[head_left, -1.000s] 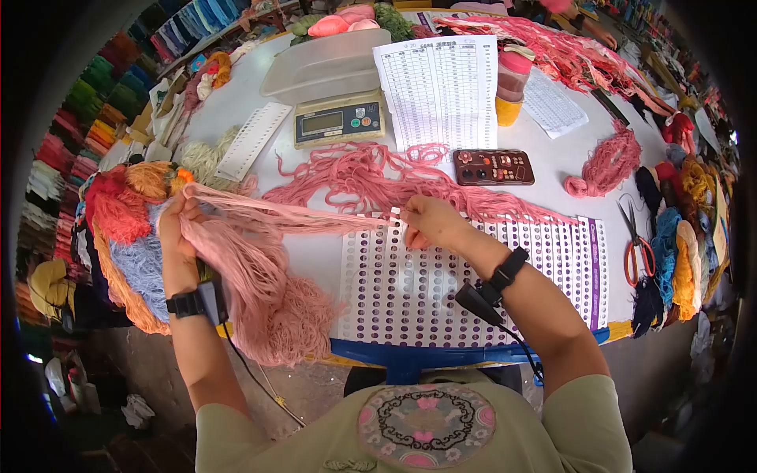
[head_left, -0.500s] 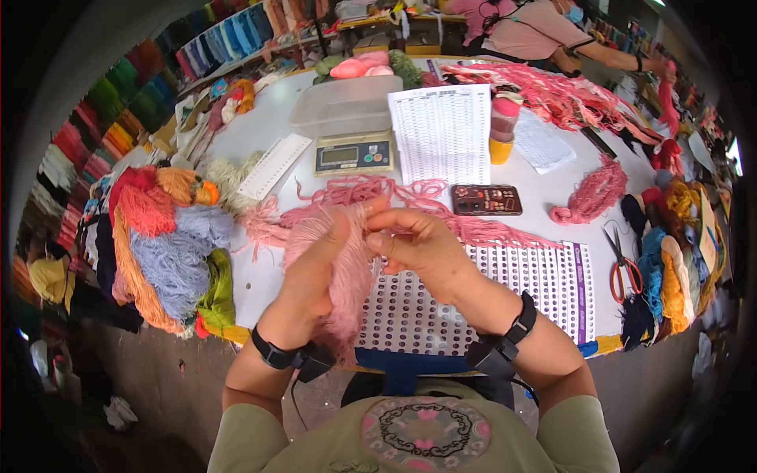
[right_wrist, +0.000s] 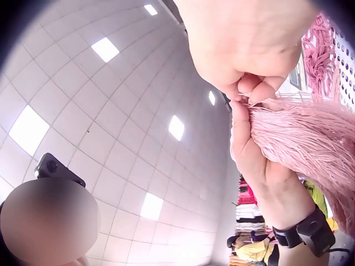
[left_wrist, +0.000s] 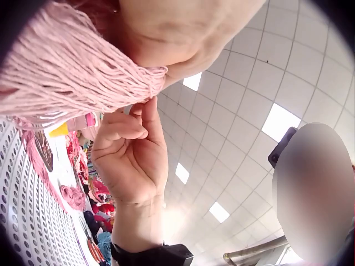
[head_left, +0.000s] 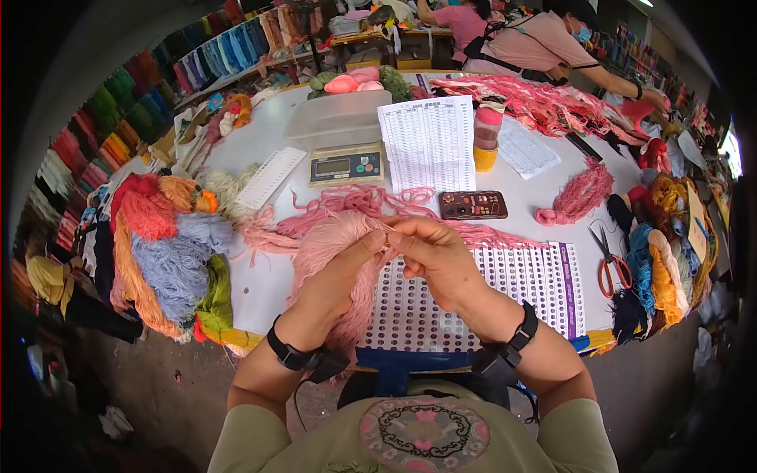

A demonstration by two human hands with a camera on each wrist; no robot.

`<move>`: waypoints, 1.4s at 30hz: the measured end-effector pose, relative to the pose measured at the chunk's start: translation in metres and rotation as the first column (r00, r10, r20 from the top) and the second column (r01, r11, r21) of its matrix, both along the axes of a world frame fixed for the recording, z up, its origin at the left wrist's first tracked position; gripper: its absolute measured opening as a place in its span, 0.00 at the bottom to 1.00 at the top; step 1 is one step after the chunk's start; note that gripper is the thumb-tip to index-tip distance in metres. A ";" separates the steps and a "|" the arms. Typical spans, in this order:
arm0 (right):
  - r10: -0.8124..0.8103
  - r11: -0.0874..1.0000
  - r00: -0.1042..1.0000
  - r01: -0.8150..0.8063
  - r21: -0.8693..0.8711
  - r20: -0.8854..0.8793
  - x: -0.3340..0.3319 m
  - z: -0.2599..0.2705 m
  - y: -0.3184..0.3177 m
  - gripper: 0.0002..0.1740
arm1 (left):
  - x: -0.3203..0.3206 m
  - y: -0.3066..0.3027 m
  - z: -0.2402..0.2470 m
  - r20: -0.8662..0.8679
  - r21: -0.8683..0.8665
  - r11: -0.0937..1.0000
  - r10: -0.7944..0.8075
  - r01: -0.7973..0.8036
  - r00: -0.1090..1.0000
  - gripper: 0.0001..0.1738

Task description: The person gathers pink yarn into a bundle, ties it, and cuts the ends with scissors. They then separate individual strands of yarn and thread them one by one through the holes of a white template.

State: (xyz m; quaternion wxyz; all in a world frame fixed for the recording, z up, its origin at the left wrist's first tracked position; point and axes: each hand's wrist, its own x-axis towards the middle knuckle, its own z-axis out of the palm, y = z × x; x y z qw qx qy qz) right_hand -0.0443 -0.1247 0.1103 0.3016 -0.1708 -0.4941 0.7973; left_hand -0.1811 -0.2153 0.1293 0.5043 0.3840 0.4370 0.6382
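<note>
A thick skein of pale pink yarn [head_left: 323, 244] hangs in front of the person, over the table's near half. The left hand [head_left: 335, 280] grips it near its top, with the thumb across the strands. Right beside it, the right hand [head_left: 441, 264] pinches a few strands at the skein's gathered end. In the left wrist view, the right hand's fingertips [left_wrist: 150, 105] meet at the end of the yarn [left_wrist: 72, 72]. The right wrist view has both hands' fingertips together there. Below the hands lie white strips with rows of holes [head_left: 489, 303]. Darker pink yarn [head_left: 347, 206] lies behind.
A digital scale [head_left: 347, 165], a clear plastic tub [head_left: 331, 118], a printed sheet [head_left: 426, 146] and a jar [head_left: 487, 138] stand farther back. To the right are a phone [head_left: 473, 206] and scissors [head_left: 609, 264]. Coloured skeins [head_left: 181, 248] heap at left. Another person [head_left: 536, 43] leans over the far side.
The left hand has come from the far left to the middle, bringing the pale skein. The right hand, earlier stretching strands over the strips, now meets it at the skein's end. The head view has tilted up.
</note>
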 end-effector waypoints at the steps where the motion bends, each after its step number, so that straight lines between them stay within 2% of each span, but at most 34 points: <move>1: 0.007 0.999 1.000 -0.008 -0.048 -0.018 0.000 -0.002 0.000 0.08 | -0.003 0.000 -0.002 0.000 0.000 1.000 0.002 -0.002 1.000 0.18; 3: 0.004 0.993 0.998 -0.011 -0.114 -0.065 -0.001 -0.003 0.001 0.08 | -0.009 0.001 -0.008 -0.028 -0.060 0.995 -0.079 0.078 0.996 0.22; 4: -0.004 0.984 0.994 -0.016 -0.179 -0.111 -0.001 -0.003 0.002 0.08 | -0.009 0.001 -0.008 -0.028 -0.060 0.995 -0.079 0.077 0.997 0.22; 7: 0.007 0.977 0.994 -0.029 -0.209 -0.105 0.001 0.003 0.005 0.07 | -0.007 0.002 -0.008 0.030 -0.067 0.997 -0.035 0.037 0.999 0.22; 11: 0.030 0.994 0.999 -0.033 -0.107 -0.031 0.001 0.006 0.000 0.08 | 0.001 0.002 0.000 0.147 -0.047 0.998 -0.037 0.044 0.988 0.23; 13: -0.067 0.996 0.998 0.067 -0.056 -0.005 -0.004 0.008 -0.005 0.08 | 0.001 0.002 0.001 0.173 -0.025 0.998 -0.057 0.063 0.983 0.23; 14: -0.068 0.996 0.998 0.067 -0.057 -0.005 -0.003 0.007 -0.004 0.08 | 0.000 0.002 0.000 0.157 -0.036 0.998 -0.054 0.060 0.986 0.23; 17: -0.029 0.993 0.999 0.024 -0.116 -0.039 -0.001 0.004 0.000 0.07 | -0.005 0.004 -0.009 0.120 -0.034 0.997 -0.059 0.064 0.991 0.25; 19: -0.051 0.954 0.987 0.002 -0.301 -0.154 -0.001 0.004 0.003 0.06 | -0.005 0.004 -0.013 0.100 -0.021 0.997 -0.066 0.068 0.993 0.25; 20: -0.052 0.954 0.987 0.003 -0.301 -0.154 -0.001 0.003 0.003 0.06 | -0.005 0.004 -0.014 0.104 -0.004 0.998 -0.063 0.064 0.993 0.25; 23: -0.048 0.956 0.991 0.010 -0.293 -0.121 -0.002 0.001 0.005 0.06 | -0.006 0.007 -0.020 0.141 0.073 0.995 -0.084 0.074 0.987 0.26; 24: -0.034 0.975 0.995 0.013 -0.220 -0.092 -0.002 -0.002 0.004 0.06 | -0.006 0.008 -0.022 0.172 0.132 0.988 -0.108 0.086 0.979 0.26; 25: -0.023 0.989 0.998 0.013 -0.146 -0.061 -0.003 -0.003 0.003 0.07 | -0.005 0.007 -0.022 0.173 0.131 0.988 -0.108 0.086 0.979 0.26; 26: -0.023 0.989 0.998 0.014 -0.147 -0.061 -0.004 -0.001 0.001 0.07 | -0.001 0.006 -0.019 0.209 0.106 0.993 -0.072 0.051 0.975 0.27; 28: -0.039 0.999 0.998 0.039 0.000 0.050 -0.007 0.006 -0.005 0.07 | 0.002 0.005 -0.020 0.242 0.078 0.997 -0.037 0.019 0.970 0.28; 31: -0.052 0.998 0.994 0.049 0.028 0.100 -0.009 0.006 -0.005 0.06 | 0.002 0.005 -0.023 0.174 0.060 0.997 -0.062 0.052 0.983 0.27; 32: -0.053 0.998 0.994 0.050 0.027 0.100 -0.009 0.005 -0.005 0.06 | 0.005 0.005 -0.022 0.130 0.032 0.999 -0.015 0.011 0.991 0.27; 34: -0.061 0.998 0.995 0.061 0.006 0.085 -0.011 0.001 -0.005 0.05 | 0.005 0.006 -0.021 0.084 0.006 0.999 0.032 -0.033 0.996 0.26; 36: -0.054 0.998 0.998 0.055 -0.028 0.044 -0.011 -0.002 -0.003 0.04 | 0.003 0.008 -0.021 0.172 0.022 0.999 0.032 -0.036 0.985 0.24; 38: -0.048 0.997 0.999 0.048 -0.063 0.004 -0.010 -0.002 -0.003 0.04 | 0.000 0.008 -0.023 0.177 0.031 0.998 0.048 -0.055 0.983 0.23; 40: -0.051 0.978 0.994 0.029 -0.209 -0.098 -0.010 0.001 -0.002 0.05 | -0.002 0.009 -0.023 0.182 0.040 0.997 0.064 -0.072 0.981 0.23; 42: -0.049 0.979 0.996 0.033 -0.202 -0.073 -0.008 -0.006 0.001 0.06 | -0.004 0.009 -0.022 0.296 0.105 0.994 -0.019 -0.013 0.955 0.24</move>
